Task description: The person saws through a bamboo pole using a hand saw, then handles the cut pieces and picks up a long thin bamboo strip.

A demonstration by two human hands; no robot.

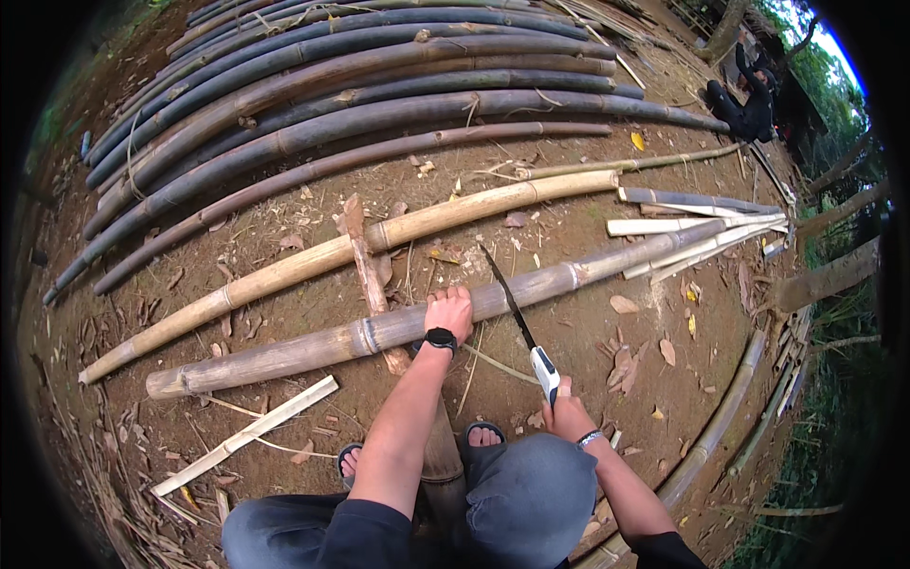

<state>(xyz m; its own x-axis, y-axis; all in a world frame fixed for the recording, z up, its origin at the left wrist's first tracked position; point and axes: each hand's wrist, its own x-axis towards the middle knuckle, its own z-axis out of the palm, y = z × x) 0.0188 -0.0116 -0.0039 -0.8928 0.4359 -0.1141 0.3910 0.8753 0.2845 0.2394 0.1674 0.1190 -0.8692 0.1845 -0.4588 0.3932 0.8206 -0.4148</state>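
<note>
A thick grey-brown bamboo pole [398, 327] lies slantwise across the ground in front of me. My left hand [449, 313], a black watch on its wrist, is wrapped over the top of this pole. In my right hand [567, 414] is the white and black handle of a hand saw [518, 313]. Its dark blade rests across the pole, a little to the right of my left hand, with the tip pointing away from me. Whether the teeth have cut into the bamboo cannot be made out. A short wooden piece [365, 256] lies crosswise by the pole.
Beyond it lies a paler bamboo pole [313, 258], and farther back a stack of long dark poles [313, 137]. Split bamboo strips [701, 248] lie to the right, another strip [248, 434] at near left. Another person [751, 106] sits at far right, near tree trunks.
</note>
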